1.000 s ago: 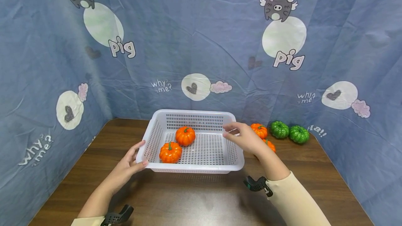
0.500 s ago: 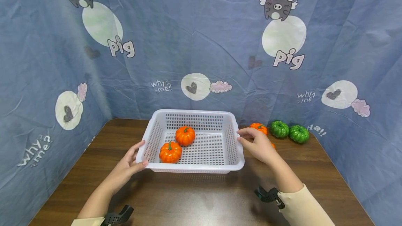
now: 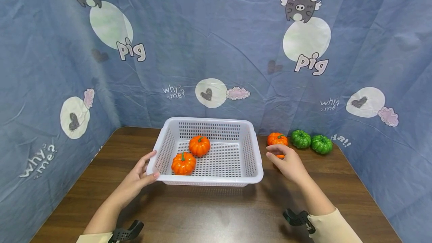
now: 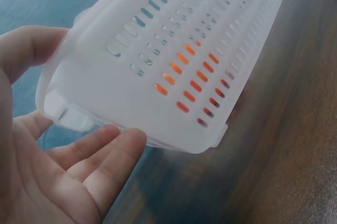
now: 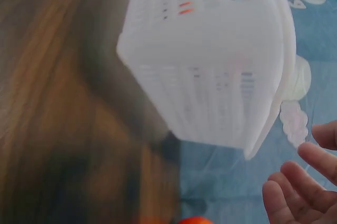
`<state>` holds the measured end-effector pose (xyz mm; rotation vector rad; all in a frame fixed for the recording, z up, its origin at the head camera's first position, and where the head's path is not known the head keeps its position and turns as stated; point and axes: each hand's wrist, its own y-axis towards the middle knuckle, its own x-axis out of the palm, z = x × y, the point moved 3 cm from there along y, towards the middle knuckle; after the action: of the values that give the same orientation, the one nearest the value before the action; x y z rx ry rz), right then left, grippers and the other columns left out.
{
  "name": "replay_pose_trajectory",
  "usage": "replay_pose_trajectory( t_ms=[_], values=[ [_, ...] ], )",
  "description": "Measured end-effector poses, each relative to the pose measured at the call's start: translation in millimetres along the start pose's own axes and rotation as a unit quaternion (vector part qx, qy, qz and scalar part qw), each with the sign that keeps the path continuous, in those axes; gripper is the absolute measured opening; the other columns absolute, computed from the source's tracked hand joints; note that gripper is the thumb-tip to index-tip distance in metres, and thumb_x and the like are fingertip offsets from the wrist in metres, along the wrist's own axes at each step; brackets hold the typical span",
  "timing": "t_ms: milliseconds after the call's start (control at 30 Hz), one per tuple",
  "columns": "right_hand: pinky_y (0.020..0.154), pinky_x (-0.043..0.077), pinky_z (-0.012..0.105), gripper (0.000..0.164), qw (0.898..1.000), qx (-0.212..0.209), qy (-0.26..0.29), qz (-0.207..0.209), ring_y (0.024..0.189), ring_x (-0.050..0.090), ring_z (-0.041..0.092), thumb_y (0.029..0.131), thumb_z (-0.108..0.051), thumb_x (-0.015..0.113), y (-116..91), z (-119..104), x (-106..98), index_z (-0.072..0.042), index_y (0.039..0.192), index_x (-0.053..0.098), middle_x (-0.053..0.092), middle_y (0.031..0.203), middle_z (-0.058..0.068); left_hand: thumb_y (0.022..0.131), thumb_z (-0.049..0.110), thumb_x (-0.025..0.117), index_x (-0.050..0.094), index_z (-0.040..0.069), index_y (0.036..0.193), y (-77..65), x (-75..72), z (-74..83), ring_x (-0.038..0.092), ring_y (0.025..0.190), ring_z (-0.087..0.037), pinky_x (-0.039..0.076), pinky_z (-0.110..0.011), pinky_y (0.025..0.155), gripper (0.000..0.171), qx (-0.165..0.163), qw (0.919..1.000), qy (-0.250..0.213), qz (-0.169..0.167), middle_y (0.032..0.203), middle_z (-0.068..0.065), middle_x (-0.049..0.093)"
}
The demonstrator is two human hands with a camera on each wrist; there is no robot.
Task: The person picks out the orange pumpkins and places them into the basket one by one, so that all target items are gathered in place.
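Note:
My left hand (image 3: 136,178) grips the left front corner of a white plastic basket (image 3: 209,180), thumb on the rim and fingers beside the end wall. Inside the basket, towards its left, lie two small orange pumpkins, one nearer (image 3: 183,164) and one farther back (image 3: 199,146). To the right of the basket is my right hand (image 3: 291,163), its fingers apart with nothing held, as the right wrist view also shows. Behind its fingers a third orange pumpkin (image 3: 281,156) is mostly hidden. Another orange pumpkin (image 3: 277,139) sits just beyond.
Two green pumpkins (image 3: 300,139) stand side by side at the table's back right. The wooden table (image 3: 216,213) stretches in front of the basket. A blue printed cloth (image 3: 216,48) hangs behind and along both sides.
My right hand has drawn back from above the basket's right side, moving right towards the orange pumpkins on the table. The left hand, basket and the pumpkins inside have stayed put.

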<state>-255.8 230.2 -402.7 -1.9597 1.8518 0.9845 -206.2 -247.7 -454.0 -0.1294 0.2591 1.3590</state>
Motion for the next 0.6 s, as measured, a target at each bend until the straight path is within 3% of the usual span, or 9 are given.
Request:
replay_pose_trajectory(
  t_ms=[267,400,600],
  values=[
    [0.086,0.052,0.038,0.026,0.999,0.030,-0.004,0.018,0.101,0.067,0.029,0.095,-0.018,0.069,-8,23,-5,-0.003,0.116,0.069,0.072,0.107,0.012,0.097,0.010,0.062,0.016,0.011,0.158,-0.1,0.4,-1.0,0.053,0.121,-0.035,0.050,-0.021,0.087,0.077,0.002,1.0000,-0.005,-0.003,0.148,-0.034,0.036],
    [0.086,0.052,0.038,0.027,0.998,0.054,-0.003,0.019,0.106,0.066,0.031,0.096,-0.018,0.067,-12,34,-8,-0.003,0.119,0.068,0.071,0.113,0.013,0.097,0.010,0.062,0.016,0.011,0.158,0.4,0.6,-1.1,0.052,0.121,-0.039,0.050,-0.021,0.087,0.077,0.001,1.0000,-0.005,-0.003,0.148,-0.034,0.036],
    [0.084,0.051,0.035,0.030,0.997,0.069,0.004,0.025,0.107,0.065,0.035,0.097,-0.018,0.066,-17,44,-15,-0.001,0.121,0.067,0.069,0.117,0.017,0.097,0.012,0.063,0.016,0.011,0.158,0.4,-0.2,0.4,0.054,0.119,-0.031,0.050,-0.022,0.087,0.077,0.001,1.0000,-0.005,-0.002,0.148,-0.034,0.036]
  ],
)
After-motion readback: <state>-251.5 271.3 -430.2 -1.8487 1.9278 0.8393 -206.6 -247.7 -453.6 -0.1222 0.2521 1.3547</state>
